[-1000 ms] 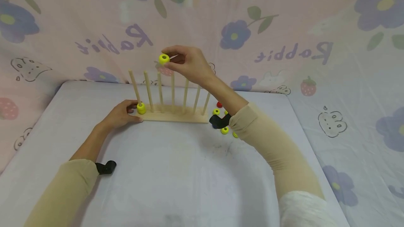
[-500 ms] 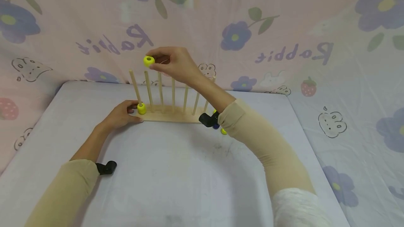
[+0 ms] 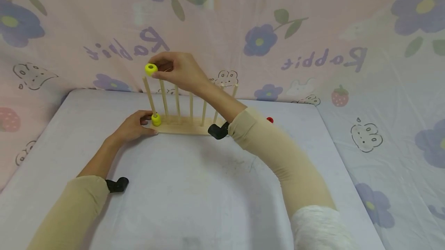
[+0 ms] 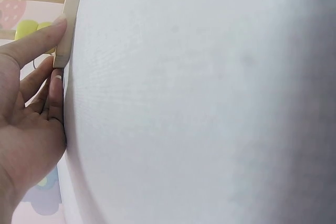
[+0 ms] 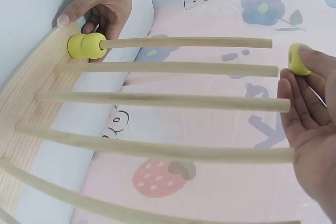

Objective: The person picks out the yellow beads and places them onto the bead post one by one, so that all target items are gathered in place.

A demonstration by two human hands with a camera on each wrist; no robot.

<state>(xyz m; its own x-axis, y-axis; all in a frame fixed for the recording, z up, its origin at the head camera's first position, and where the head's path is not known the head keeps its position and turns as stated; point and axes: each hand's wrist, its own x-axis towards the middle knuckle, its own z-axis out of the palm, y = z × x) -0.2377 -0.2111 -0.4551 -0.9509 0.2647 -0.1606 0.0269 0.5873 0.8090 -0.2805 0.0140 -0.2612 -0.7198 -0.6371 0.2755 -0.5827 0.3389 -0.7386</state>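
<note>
A wooden peg rack with a row of upright pegs stands towards the back of the table. Two yellow beads are stacked at the foot of its leftmost peg. My left hand holds the left end of the base, thumb on the front edge and fingers behind. Between thumb and fingertips, my right hand pinches another yellow bead just above that peg's tip. In the right wrist view this bead is apart from the peg end, its hole turned towards it.
A red bead lies right of the rack, partly hidden by the right sleeve. Other pegs stand close under the right hand. A patterned cloth hangs behind the white table.
My right hand has moved left along the peg tops with the yellow bead, reaching the leftmost peg. The right sleeve now covers the loose yellow beads. My left hand has stayed put.
</note>
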